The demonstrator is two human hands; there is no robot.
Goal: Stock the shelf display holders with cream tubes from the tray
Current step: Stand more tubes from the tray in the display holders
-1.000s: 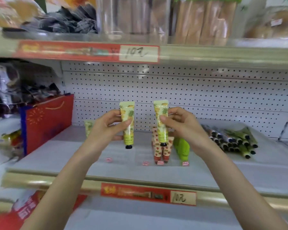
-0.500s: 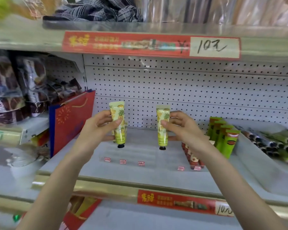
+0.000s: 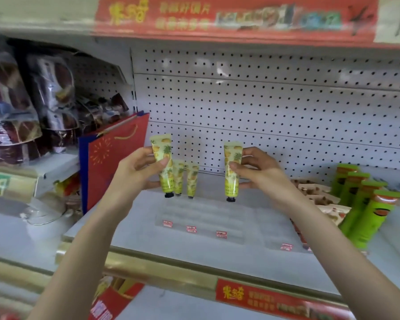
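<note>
Both are closed on tubes. The left grip (image 3: 134,174) pinches a pineapple-print cream tube (image 3: 164,162) between thumb and fingers, cap down and slightly tilted, above the back left corner of the clear display holder (image 3: 201,218) on the shelf (image 3: 116,229). The right grip (image 3: 261,174) pinches a second pineapple tube (image 3: 233,169) the same way, upright, above the holder's back right part. Both forearms reach up and forward, palms facing each other. Two standing tubes (image 3: 178,179) sit cap down at the holder's back, just beside the left-held one. Green tubes (image 3: 365,218) stand in a row right of the holder — a red gift bag (image 3: 111,162) stands left of it.
</note>
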